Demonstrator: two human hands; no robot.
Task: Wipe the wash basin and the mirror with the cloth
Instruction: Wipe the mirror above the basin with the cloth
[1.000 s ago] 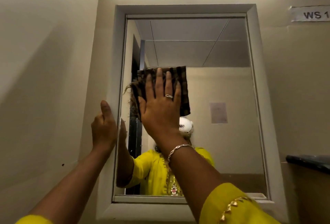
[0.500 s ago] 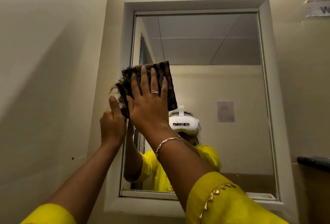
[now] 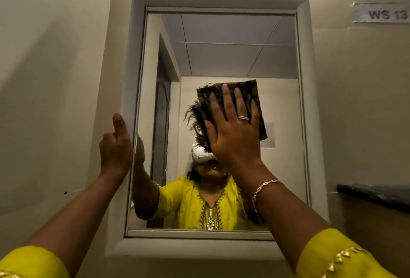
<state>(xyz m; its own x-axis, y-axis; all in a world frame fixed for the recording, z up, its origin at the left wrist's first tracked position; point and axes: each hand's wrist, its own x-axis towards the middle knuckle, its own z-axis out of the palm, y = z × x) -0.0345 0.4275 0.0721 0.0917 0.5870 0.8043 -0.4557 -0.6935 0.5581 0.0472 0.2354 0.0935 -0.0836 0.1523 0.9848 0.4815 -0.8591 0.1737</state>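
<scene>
With my right hand (image 3: 235,135), grip open and fingers straight, I am pressing the seemingly light, limp, fray-edged cloth (image 3: 255,100) flat at mid-mirror (image 3: 221,55), palm centred against bunching, while my left hand (image 3: 115,146), fingers curled, is bracing at the frame (image 3: 135,55), its grip indeterminable.

A white paper label (image 3: 380,12) on the beige wall (image 3: 366,82), upper right of the frame, reads "WS 13" in bold dark capitals; its last digit runs to the frame edge. A sheet of paper (image 3: 270,135) reflected in the mirror (image 3: 221,55), right of centre, is too blurred to read.
</scene>
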